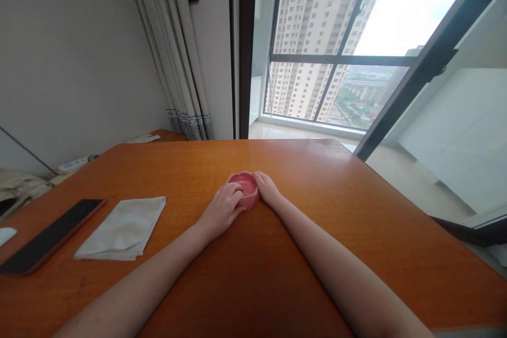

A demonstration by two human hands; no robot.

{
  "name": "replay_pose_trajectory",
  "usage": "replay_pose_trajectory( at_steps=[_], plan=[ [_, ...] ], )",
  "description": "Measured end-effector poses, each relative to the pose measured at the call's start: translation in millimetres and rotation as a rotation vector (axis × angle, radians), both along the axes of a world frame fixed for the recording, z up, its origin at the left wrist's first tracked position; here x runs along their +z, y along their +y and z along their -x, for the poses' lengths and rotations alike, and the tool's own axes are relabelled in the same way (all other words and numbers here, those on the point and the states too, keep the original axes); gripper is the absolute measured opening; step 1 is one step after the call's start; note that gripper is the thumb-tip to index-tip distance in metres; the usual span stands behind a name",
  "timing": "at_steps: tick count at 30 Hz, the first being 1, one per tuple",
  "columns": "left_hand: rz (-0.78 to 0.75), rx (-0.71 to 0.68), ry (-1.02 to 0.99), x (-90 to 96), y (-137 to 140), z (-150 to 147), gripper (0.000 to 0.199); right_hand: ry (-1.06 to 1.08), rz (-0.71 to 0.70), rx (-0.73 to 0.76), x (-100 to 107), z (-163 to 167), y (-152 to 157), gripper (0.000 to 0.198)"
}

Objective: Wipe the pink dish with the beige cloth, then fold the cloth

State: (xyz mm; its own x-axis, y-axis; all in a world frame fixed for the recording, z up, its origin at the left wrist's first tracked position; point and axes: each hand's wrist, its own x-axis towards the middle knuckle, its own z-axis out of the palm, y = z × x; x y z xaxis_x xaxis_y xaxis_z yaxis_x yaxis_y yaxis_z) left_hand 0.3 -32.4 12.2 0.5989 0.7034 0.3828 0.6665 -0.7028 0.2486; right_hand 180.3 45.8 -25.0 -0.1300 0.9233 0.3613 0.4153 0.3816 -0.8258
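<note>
A small pink bowl (249, 199) with a notched, wavy rim sits upright on the brown wooden table (317, 179), near its middle. My left hand (226, 205) grips the bowl's left side, its fingers over the rim and its thumb low on the outer wall. Against the right side of the bowl, my right hand (268, 188) lies with fingers bent along the wall, steadying it. The inside of the bowl shows pink, partly covered by my left fingers.
To the left lie a folded whitish cloth (122, 228) and a long dark flat mat (53, 235). A white object (7, 235) is at the left edge. Behind the table are a grey curtain (174, 53), a dark door frame (246, 47) and a window.
</note>
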Motion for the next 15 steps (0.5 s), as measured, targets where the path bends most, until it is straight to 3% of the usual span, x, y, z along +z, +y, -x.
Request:
replay_pose_trajectory(
  at_steps=[3, 5, 8, 10, 12, 15],
  plan=[
    [-0.032, -0.024, 0.024, 9.0, 2.5, 6.6, 0.033, 0.003, 0.01, 0.012, 0.1, -0.6, -1.1, 0.036],
    [-0.054, 0.075, 0.045, 21.2, 6.9, 23.9, 0.042, 0.002, 0.022, 0.012, -0.4, -0.9, -1.1, 0.036],
    [-0.016, 0.516, 0.059, 37.9, 10.5, 75.7, 0.037, -0.004, 0.029, -0.004, -1.7, -0.6, 0.3, 0.038],
    [0.081, 0.811, 0.212, 40.1, 5.6, 123.4, 0.032, -0.004, 0.024, -0.008, -1.8, 0.1, 1.3, 0.039],
    [0.151, 1.011, 0.336, 33.0, -5.0, 174.4, 0.026, -0.005, 0.02, -0.011, -1.0, 0.6, 1.8, 0.039],
    [0.164, 1.164, 0.317, 9.5, -22.5, 242.5, 0.027, -0.009, 0.022, -0.018, 0.8, 1.2, 1.5, 0.039]
  ],
)
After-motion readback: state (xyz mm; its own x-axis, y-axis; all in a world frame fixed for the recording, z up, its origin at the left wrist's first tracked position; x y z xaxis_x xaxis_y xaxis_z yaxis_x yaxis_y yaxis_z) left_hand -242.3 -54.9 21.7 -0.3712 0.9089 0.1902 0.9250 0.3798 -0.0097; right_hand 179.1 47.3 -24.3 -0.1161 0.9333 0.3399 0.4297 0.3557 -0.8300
